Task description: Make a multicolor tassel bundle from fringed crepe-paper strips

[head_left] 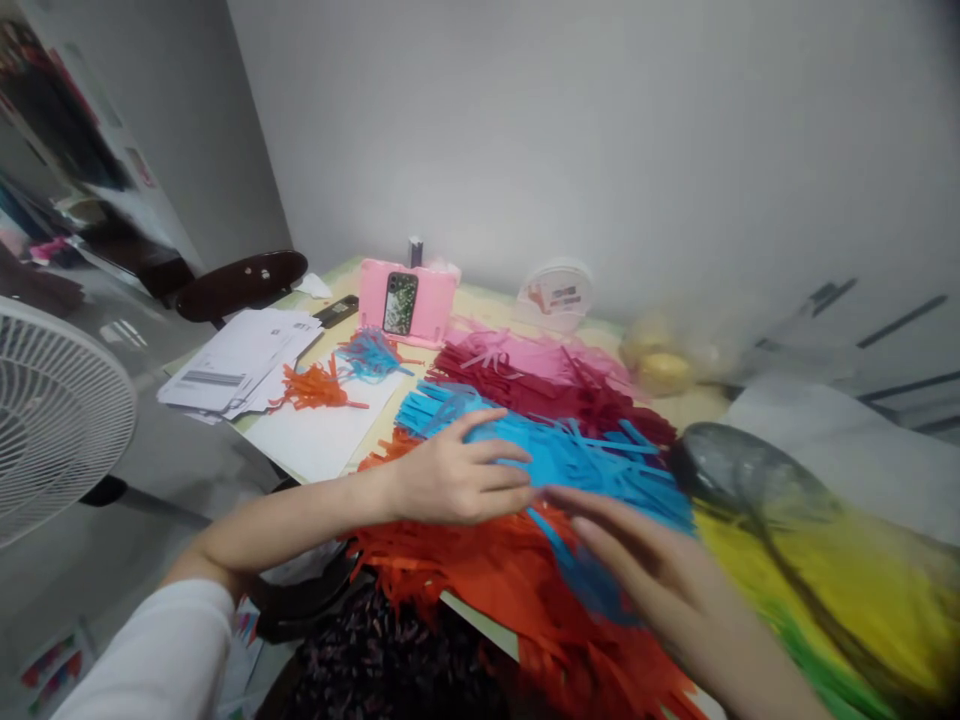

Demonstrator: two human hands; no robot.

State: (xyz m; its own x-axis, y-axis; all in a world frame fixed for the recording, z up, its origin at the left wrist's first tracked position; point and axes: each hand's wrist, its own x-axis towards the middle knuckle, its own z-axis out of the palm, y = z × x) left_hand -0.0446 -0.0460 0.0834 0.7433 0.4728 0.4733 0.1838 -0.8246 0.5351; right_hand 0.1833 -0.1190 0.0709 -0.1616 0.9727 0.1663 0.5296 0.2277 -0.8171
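Note:
My left hand [465, 475] reaches in from the left, back up, over blue fringed paper [592, 465]. Its outer fingers are spread, while the index fingertip bends down at the top of a narrow blue paper strip [551, 540]; the thumb is hidden underneath. That strip hangs down to the right and widens into a blurred blue bunch over orange fringed paper [480, 570]. My right hand [652, 555], slightly blurred, meets the left fingertips. Its index finger and thumb are apart, just above the strip.
Dark red [547, 395] and pink fringed paper [540, 355] lie behind. An orange tassel [311, 388] and blue tassel [371, 355] rest left, near stacked papers [240, 365]. A phone [400, 303] leans on a pink stand [435, 300]. Yellow paper [840, 580] is right; a fan [60, 420] left.

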